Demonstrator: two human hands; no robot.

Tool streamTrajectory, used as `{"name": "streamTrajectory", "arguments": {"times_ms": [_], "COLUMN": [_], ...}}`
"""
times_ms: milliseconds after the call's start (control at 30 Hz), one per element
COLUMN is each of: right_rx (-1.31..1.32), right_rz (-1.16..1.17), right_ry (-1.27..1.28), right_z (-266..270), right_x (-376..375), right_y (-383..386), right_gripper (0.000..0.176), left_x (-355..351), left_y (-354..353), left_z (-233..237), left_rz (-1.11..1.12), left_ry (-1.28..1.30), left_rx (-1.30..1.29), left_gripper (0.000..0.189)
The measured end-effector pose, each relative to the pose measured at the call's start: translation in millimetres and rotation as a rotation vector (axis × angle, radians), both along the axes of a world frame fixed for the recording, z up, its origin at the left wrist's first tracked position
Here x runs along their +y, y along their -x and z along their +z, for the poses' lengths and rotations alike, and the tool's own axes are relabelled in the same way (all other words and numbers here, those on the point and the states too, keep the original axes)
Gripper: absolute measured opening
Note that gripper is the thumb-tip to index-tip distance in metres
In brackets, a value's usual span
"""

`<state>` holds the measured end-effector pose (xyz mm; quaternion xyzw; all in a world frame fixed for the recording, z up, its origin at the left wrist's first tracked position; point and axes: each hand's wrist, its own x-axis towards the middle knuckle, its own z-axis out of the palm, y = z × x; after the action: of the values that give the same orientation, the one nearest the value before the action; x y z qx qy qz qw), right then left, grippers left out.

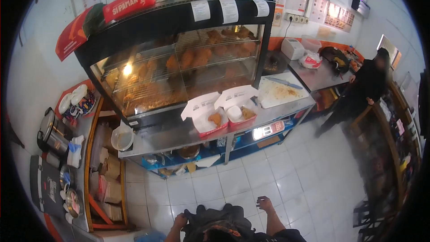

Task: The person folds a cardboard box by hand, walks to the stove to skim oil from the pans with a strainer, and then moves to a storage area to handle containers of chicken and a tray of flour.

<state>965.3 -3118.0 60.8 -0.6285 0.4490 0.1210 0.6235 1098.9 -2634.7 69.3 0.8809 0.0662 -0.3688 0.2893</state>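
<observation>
Looking down in the head view, the person's left hand [180, 221] has its fingers curled on the dark bag [219, 218] by the waist. The right hand [264, 203] rests beside it, fingers loosely spread. Both chicken boxes [224, 114] sit filled but still open on the counter [170, 139], well away from the hands.

Before the display warmer [179, 62] sit two food boxes [210, 117], on its top edge three paper slips [229, 10], right of it one cutting board [282, 91], well below it one dark bag [215, 220].
</observation>
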Motion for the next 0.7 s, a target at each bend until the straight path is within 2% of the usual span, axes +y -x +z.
{"name": "streamTrajectory", "arguments": {"times_ms": [133,200,233,267,333,367,400,467,533,600,667,700], "right_rx": [-0.053,-0.011,0.02,0.054,0.093,0.107,0.119,0.121,0.053,0.077,0.115,0.007], "right_rz": [-0.136,-0.076,-0.041,-0.006,0.044,0.049,0.055,0.053,0.328,0.245,0.084,0.102], "right_ry": [-0.054,-0.025,-0.05,-0.077,-0.109,-0.123,-0.137,-0.14,0.085,0.028,-0.084,-0.101], "right_z": [-6.1,-20.0,-21.1,-23.6,-31.1,-29.1,-27.9,-38.2,-40.9,-37.8,-38.7,-62.3], "right_x": [5.1,19.5,26.4,36.0,56.3,66.8,76.3,85.2,90.4,92.1,93.1,88.0], "right_y": [-11.7,-7.4,-7.2,-2.4,3.9,6.5,6.7,6.5,6.5,0.5,-6.7,-1.5], "right_gripper": [0.03,0.032,0.031,0.03,0.031,0.032,0.032,0.034,0.034,0.034,0.035,0.034], "left_x": [-7.1,-6.4,1.8,2.2,7.2,9.8,21.5,42.4,42.5,35.9,16.6,21.1], "left_y": [-24.9,-31.9,-38.9,-41.0,-38.8,-35.4,-35.2,-39.7,-40.8,-41.5,-41.5,-41.2], "left_z": [13.5,21.1,0.0,3.0,10.0,3.7,-17.6,-45.7,-42.4,-29.1,20.0,12.5], "left_rz": [-0.119,-0.07,-0.134,-0.136,-0.413,-0.406,-0.406,-0.177,-0.15,-0.124,-0.246,-0.248], "left_ry": [-0.035,-0.035,-0.054,-0.05,-0.11,-0.176,-0.174,0.017,0.032,0.046,-0.035,-0.036], "left_rx": [-0.07,-0.038,0.02,0.016,-0.038,-0.094,-0.097,0.028,0.037,0.049,-0.039,-0.028], "left_gripper": [0.037,0.038,0.036,0.036,0.032,0.044,0.044,0.046,0.044,0.043,0.028,0.028]}}
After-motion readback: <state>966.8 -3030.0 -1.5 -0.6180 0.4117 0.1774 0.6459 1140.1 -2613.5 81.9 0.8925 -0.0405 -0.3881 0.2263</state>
